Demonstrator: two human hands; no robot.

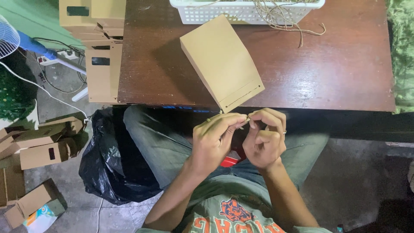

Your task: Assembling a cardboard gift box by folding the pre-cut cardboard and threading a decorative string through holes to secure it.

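A dark wooden table (336, 64) is standing over a grey concrete floor (64, 172), seen from above; we are looking down past a seated person's lap. On the table a tan paper bag (222, 60) is lying flat, its lower edge reaching the near table rim, and a white plastic basket (241, 11) of loose jute twine (280, 19) is sitting at the far edge. Just below the bag's edge, the left hand (213, 140) and the right hand (264, 140) are meeting — fingertips pinched together on a short piece of twine (246, 119); both hands are curled nearly closed around it. Whether the piece is already passing through the bag we cannot tell, since the fingers are covering it.

We are judging the work as midway: finished-looking bags (103, 47) are piling up at the left of the table, more paper pieces (43, 146) are lying on the floor, and twine is remaining in the basket. A black plastic sack (103, 159) is slumping beside the knee — and a fan (8, 39) is standing at far left.
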